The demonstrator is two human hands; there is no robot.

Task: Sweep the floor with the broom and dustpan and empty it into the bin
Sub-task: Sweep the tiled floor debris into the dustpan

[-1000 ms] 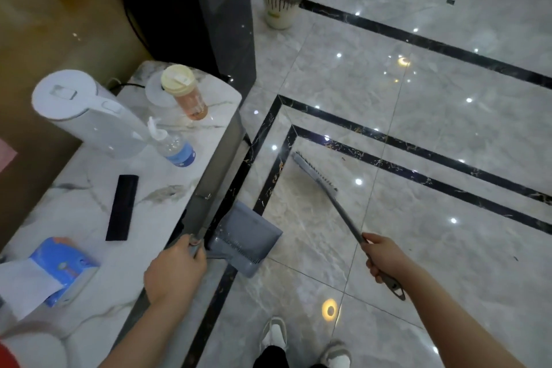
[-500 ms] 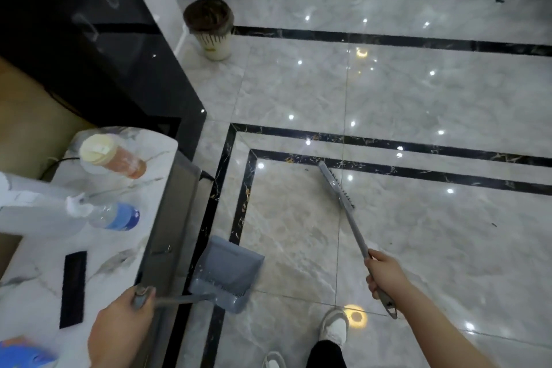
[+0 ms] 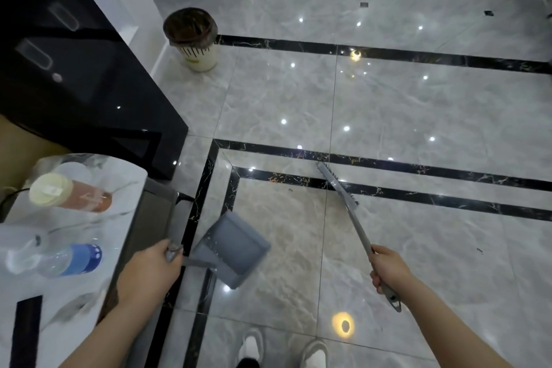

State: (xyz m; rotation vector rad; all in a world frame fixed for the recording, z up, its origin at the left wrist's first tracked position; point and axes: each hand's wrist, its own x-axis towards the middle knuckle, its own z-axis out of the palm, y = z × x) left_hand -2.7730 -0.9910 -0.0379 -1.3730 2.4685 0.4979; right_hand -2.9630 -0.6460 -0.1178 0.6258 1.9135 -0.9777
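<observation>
Grey plastic dustpan (image 3: 236,251): held above the floor (image 3: 418,116) at lower centre, tray tilted, mouth pointing away from the person. Whether it holds any dirt cannot be told.
Left hand (image 3: 149,270): its grip is curled round the dustpan's short handle, just beside the edge of the marble surface (image 3: 98,293).
Broom (image 3: 346,206): a slim grey hand brush; its bristle head lies over the black inlay stripes on the floor, long handle running back toward the person.
Right hand (image 3: 388,267): its grip is wrapped round the broom handle near the end, the tail of the handle sticking out below the fist.
Debris: a few small dark specks on the pale tiles near the broom head and farther right.
Bin (image 3: 192,39): white, lined with a dark bag, standing at upper left, well apart from both tools.
Surface items: a capped drink bottle (image 3: 70,193) and a water bottle with a blue label (image 3: 59,260) lie near the left elbow.
Risks: the left arm is close to the bottles, so a wide swing could likely knock them off. Carrying the tilted dustpan across to the bin could spill whatever it collects. The specks are scattered, so a quick stroke may flick them farther on the glossy tiles.
</observation>
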